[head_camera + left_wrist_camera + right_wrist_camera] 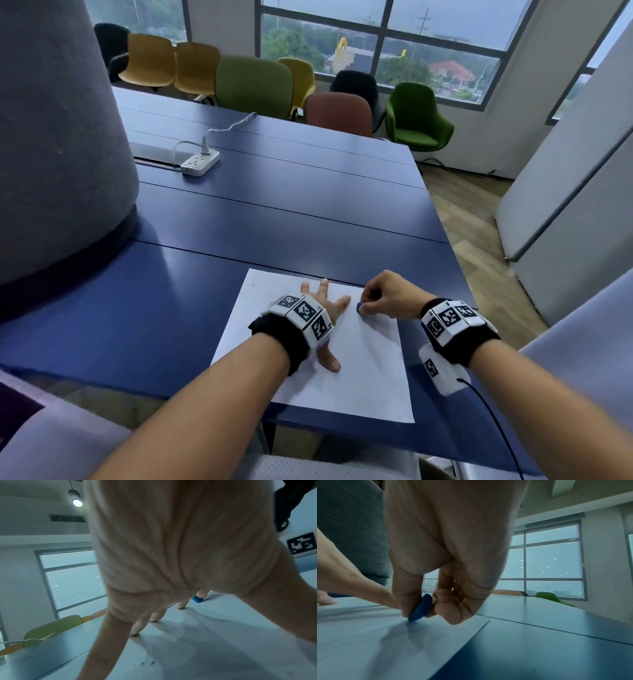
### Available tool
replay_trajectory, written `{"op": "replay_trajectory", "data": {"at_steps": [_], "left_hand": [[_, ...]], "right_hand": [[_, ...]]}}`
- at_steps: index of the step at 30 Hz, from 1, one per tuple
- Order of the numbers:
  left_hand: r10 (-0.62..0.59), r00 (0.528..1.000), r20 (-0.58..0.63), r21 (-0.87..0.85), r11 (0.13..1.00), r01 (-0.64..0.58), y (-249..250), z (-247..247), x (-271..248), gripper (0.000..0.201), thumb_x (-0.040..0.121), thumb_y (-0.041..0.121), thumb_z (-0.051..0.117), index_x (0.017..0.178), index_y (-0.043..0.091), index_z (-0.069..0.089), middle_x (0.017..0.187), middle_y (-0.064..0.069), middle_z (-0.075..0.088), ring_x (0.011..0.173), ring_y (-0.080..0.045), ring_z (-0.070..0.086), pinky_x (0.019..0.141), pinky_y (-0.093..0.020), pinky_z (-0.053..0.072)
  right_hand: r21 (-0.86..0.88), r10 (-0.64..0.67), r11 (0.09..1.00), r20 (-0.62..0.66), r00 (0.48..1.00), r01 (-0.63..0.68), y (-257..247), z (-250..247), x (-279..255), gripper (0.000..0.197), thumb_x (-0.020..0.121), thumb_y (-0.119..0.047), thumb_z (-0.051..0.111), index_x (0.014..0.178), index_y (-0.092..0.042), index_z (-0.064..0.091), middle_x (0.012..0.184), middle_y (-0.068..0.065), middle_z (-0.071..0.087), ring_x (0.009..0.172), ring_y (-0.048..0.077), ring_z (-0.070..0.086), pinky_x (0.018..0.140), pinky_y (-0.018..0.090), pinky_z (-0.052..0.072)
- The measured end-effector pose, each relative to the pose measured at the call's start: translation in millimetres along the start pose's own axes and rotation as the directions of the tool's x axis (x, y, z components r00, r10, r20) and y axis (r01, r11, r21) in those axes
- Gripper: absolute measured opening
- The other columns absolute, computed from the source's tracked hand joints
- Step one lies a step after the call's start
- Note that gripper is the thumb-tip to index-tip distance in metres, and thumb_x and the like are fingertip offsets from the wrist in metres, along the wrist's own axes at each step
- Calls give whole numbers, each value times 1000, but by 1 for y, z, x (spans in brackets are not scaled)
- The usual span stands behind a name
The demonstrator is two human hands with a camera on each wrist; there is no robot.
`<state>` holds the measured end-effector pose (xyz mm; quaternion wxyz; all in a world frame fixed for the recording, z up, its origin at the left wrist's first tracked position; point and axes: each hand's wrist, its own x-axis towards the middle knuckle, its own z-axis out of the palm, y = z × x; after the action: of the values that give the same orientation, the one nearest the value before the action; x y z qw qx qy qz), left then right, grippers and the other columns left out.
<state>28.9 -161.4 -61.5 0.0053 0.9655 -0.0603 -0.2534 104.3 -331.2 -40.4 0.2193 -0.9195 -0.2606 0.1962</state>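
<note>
A white sheet of paper (359,370) lies on the blue table (274,212) near its front edge. My left hand (325,308) rests flat on the sheet with fingers spread, pressing it down; the spread fingers (137,628) touch the paper (223,642). My right hand (380,298) pinches a small blue eraser (359,307) between thumb and fingers, its lower edge touching the sheet just right of the left index finger. The right wrist view shows the eraser (421,607) tilted, tip on the paper (385,649). The eraser (197,599) also appears beyond the left fingers, with dark crumbs nearby.
A white power strip (200,162) with a plugged cable sits far back on the table. A large grey felt-covered column (58,137) stands at the left. Several coloured chairs (253,85) line the far edge below the windows. A grey partition (565,205) stands at the right.
</note>
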Motion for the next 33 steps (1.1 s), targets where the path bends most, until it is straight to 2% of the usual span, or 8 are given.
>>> {"op": "replay_trajectory", "data": {"at_steps": [4, 9, 14, 19, 23, 25, 28, 33], "left_hand": [[-19, 1000, 17, 9, 1000, 19, 3, -2, -2, 139, 54, 64, 85, 152, 43, -10, 161, -11, -21, 145, -51, -9, 109, -71, 24], [-17, 1000, 21, 31, 999, 17, 5, -3, -1, 139, 55, 62, 86, 152, 42, -10, 161, -13, -20, 144, -53, -8, 109, -68, 23], [-24, 999, 30, 73, 997, 21, 9, -5, 0, 140, 53, 63, 86, 149, 49, -14, 159, -20, -22, 141, -59, -5, 108, -68, 24], [-26, 998, 53, 71, 997, 22, 11, -8, 2, 140, 51, 63, 87, 147, 53, -15, 158, -21, -24, 139, -62, -5, 107, -70, 25], [-35, 997, 63, 81, 996, 30, 12, -10, -1, 140, 53, 62, 87, 148, 52, -16, 158, -21, -25, 139, -62, -4, 106, -69, 26], [-35, 998, 60, 85, 996, 30, 12, -10, -1, 141, 52, 63, 87, 147, 52, -16, 158, -21, -24, 139, -62, -2, 106, -68, 27], [-36, 998, 60, 59, 998, 33, 13, -9, 0, 141, 51, 61, 88, 147, 54, -15, 158, -20, -25, 140, -61, -5, 106, -70, 27], [-39, 998, 58, 71, 997, 35, 13, -11, -4, 139, 55, 60, 87, 148, 52, -16, 158, -21, -25, 140, -61, -5, 107, -68, 25]], "right_hand": [[-23, -16, 999, 300, 954, 24, -9, 0, -9, 8, 77, -19, 74, 73, -12, 72, 64, -2, 66, 53, 14, 52, 51, 25, 44], [55, 32, 998, 89, 996, -37, -3, -3, -3, 10, 76, -15, 74, 72, -7, 71, 59, 0, 62, 46, 14, 49, 47, 24, 44], [36, 8, 999, 318, 948, -20, -7, 0, -14, 6, 75, -15, 77, 71, -13, 73, 66, 4, 67, 57, 19, 54, 50, 26, 46], [187, 65, 980, 33, 997, -70, 13, -5, -15, 13, 76, -14, 77, 75, -2, 72, 64, 7, 66, 50, 14, 52, 46, 24, 45], [116, 18, 992, 232, 972, -46, 3, 0, -24, 11, 77, -13, 77, 78, -4, 72, 65, 3, 68, 52, 13, 55, 48, 24, 47], [72, 45, 996, 187, 981, -60, 5, -6, -20, 10, 77, -14, 76, 76, -4, 73, 63, 2, 65, 51, 12, 56, 47, 24, 47], [46, 100, 994, 1, 995, -100, 14, -9, -15, 14, 78, -17, 74, 67, -9, 68, 59, 0, 61, 49, 13, 53, 46, 22, 45], [28, 36, 999, 196, 980, -42, 8, -3, -24, 11, 77, -18, 75, 72, -9, 71, 60, -4, 64, 53, 16, 55, 50, 26, 47]]}}
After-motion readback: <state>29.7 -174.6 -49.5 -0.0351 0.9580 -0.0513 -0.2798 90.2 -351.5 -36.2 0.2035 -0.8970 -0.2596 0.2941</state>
